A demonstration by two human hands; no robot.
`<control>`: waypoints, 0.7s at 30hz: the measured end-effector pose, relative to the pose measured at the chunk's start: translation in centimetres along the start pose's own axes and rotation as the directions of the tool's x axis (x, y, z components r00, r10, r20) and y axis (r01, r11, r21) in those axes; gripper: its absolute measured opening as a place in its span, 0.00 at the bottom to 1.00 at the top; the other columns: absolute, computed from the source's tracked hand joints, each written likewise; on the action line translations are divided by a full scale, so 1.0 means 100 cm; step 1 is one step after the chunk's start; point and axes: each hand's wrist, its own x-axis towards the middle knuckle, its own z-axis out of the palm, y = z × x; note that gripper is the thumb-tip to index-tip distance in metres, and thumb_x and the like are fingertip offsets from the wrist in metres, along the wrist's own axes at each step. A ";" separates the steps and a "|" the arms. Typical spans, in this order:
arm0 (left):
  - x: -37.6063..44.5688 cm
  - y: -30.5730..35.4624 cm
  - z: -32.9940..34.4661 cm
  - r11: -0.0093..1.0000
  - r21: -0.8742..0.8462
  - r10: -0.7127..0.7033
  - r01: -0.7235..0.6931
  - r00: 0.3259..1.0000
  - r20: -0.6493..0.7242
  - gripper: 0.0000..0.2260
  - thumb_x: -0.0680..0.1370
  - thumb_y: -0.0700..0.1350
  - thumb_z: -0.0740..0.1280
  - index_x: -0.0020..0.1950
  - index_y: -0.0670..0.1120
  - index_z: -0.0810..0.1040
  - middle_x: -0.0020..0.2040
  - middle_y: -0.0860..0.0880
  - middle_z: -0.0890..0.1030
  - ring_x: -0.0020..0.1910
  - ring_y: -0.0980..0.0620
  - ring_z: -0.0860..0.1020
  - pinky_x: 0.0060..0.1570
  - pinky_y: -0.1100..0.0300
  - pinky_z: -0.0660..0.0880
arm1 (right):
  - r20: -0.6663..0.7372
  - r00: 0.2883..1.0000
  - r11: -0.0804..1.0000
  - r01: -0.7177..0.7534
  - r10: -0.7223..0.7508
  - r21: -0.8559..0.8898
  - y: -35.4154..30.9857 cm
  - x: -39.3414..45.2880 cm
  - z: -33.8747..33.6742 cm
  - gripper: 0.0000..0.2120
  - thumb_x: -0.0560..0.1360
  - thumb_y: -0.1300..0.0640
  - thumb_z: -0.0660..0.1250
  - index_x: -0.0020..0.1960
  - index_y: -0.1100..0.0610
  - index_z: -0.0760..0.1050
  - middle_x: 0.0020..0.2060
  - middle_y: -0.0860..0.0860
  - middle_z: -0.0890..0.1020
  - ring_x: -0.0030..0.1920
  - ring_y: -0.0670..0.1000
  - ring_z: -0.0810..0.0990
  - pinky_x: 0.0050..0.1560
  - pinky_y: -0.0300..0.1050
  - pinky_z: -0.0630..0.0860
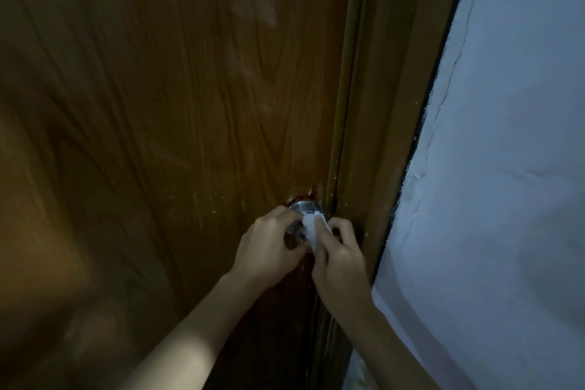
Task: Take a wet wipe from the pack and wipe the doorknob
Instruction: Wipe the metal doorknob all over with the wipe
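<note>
Both hands work at the round silver metal doorknob point(304, 211) on the brown wood-grain door point(177, 104). Left hand point(269, 247) closed round the knob, steadying it. Right hand point(337, 250) pinches the white wet wipe point(311, 228) against its face. Recommend wrapping the wipe around and twisting to reach the hidden neck.

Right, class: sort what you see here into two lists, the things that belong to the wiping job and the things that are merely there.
Part of the job:
- wet wipe
- doorknob
- left hand at the knob
- right hand holding the wipe

Merely there:
- wooden door
- door frame
- pale wall
</note>
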 end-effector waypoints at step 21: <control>0.002 -0.004 0.003 1.000 -0.021 -0.022 0.022 1.000 0.008 0.20 0.68 0.47 0.73 0.59 0.51 0.74 0.56 0.55 0.75 0.43 0.59 0.70 0.39 0.70 0.66 | -0.022 0.999 0.967 -0.044 0.040 -0.249 0.003 0.001 0.002 0.16 0.65 0.71 0.71 0.53 0.67 0.79 0.43 0.60 0.83 0.40 0.57 0.81 0.37 0.41 0.78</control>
